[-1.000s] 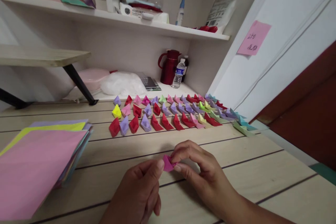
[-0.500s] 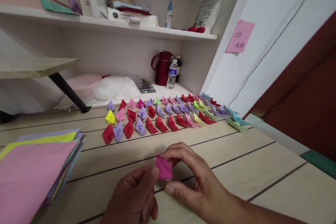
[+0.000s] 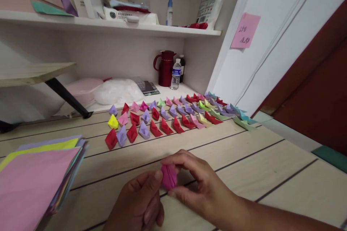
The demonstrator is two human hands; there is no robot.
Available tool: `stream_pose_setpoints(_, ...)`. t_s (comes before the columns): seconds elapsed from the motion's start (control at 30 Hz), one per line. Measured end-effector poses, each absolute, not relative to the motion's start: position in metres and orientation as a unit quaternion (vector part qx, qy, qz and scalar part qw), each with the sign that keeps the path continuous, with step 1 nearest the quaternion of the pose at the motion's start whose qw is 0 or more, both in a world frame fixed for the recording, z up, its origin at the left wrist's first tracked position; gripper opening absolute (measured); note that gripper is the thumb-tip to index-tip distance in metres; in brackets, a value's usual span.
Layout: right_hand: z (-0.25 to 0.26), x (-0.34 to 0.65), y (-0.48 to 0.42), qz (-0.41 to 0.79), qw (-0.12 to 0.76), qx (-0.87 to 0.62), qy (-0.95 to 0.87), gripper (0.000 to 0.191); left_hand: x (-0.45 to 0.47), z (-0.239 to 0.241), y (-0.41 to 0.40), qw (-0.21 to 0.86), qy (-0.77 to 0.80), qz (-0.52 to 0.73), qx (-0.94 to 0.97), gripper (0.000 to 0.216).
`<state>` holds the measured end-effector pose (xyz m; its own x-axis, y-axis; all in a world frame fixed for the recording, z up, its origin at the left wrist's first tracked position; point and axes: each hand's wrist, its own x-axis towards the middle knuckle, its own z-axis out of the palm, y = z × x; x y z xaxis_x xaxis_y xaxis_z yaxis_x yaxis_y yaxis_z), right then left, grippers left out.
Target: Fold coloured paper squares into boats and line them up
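Observation:
Both my hands pinch one small folded magenta paper piece (image 3: 169,176) just above the wooden table (image 3: 244,166). My left hand (image 3: 141,204) presses its thumb against the piece's left side, fingers curled. My right hand (image 3: 197,184) closes thumb and fingers round its top and right side. Beyond them, several small paper boats (image 3: 162,121) in red, purple, pink, yellow and green stand in rows across the table.
A stack of coloured paper sheets (image 3: 35,177), pink on top, lies at the left. Behind the table, a lower shelf holds a dark red jug (image 3: 164,68), a water bottle (image 3: 175,74) and a white bag (image 3: 118,92). A pink note (image 3: 245,30) sticks to the white door at right.
The magenta piece has been turned and squeezed narrower between my fingers. The view has shifted slightly to the right.

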<state>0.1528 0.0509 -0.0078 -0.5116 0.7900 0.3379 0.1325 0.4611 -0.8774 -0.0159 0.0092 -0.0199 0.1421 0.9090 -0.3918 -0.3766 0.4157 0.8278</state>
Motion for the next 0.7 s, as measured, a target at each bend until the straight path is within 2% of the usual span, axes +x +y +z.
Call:
stream_pose_setpoints(0.27, -0.006, 0.156, 0.058, 0.468, 0.420, -0.301, -0.717, 0.009, -0.016, -0.020, 0.009, 0.676, 0.489, 0.437, 0.336, 0.062)
stream_pose_setpoints(0.37, -0.010, 0.155, 0.061, 0.584, 0.405, -0.326, -0.623, 0.018, -0.014, -0.022, 0.008, 0.641, 0.521, 0.437, 0.357, 0.060)
stream_pose_setpoints(0.47, -0.016, 0.151, 0.064, 0.683, 0.382, -0.336, -0.524, 0.030, -0.010, -0.023, 0.008, 0.544, 0.559, 0.530, 0.332, 0.050)
stream_pose_setpoints(0.57, -0.018, 0.149, 0.067, 0.698, 0.369, -0.336, -0.513, 0.033, -0.008, -0.025, 0.010, 0.438, 0.591, 0.609, 0.296, 0.055)
stream_pose_setpoints(0.7, -0.019, 0.149, 0.067, 0.690, 0.357, -0.337, -0.531, 0.034, -0.004, -0.028, 0.010, 0.422, 0.591, 0.607, 0.323, 0.053)
